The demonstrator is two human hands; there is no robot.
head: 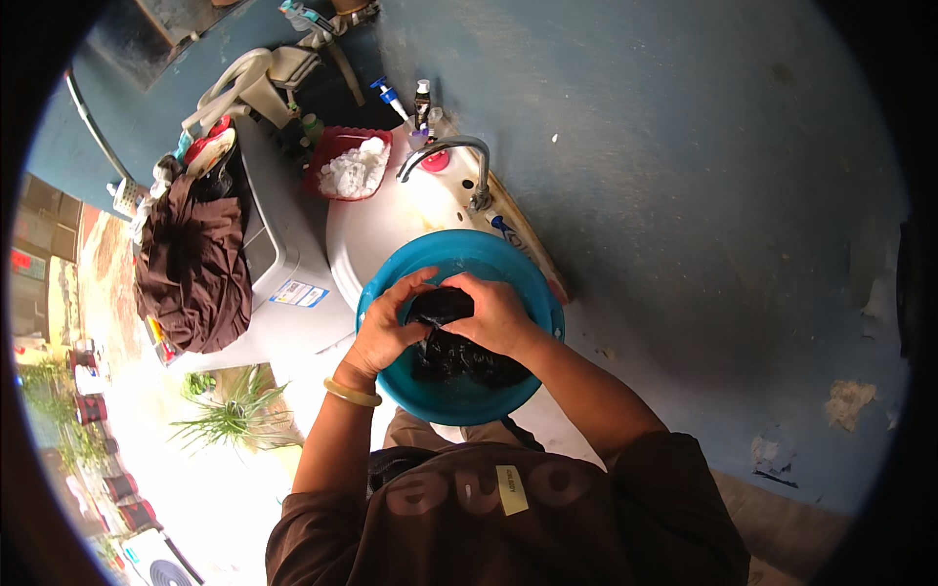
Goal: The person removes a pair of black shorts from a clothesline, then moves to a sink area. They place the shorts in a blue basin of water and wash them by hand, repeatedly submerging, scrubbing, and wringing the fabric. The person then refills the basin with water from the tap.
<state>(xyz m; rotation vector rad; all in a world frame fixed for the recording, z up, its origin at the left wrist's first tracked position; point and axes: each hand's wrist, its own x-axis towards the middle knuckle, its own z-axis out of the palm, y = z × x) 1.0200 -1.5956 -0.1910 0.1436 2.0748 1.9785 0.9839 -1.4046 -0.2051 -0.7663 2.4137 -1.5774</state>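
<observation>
A round blue plastic basin [454, 253] rests at the near edge of a white washbasin [381, 234]. Inside it lies wet black cloth [469, 362], partly bunched up between my hands. My left hand [385, 319] grips the cloth from the left, with a pale bangle [352, 393] on that wrist. From the other side my right hand [495, 315] pinches the same cloth, its thumb near the left thumb. Part of the cloth hangs below the hands into the basin.
Behind the basin curves a metal faucet [484, 157]. A red tray [333, 150] holds crumpled white material [355, 172]. Bottles [423, 106] stand at the back. To the left, brown cloth [194, 271] drapes over a grey-white appliance [293, 256]. A blue wall [659, 183] rises on the right.
</observation>
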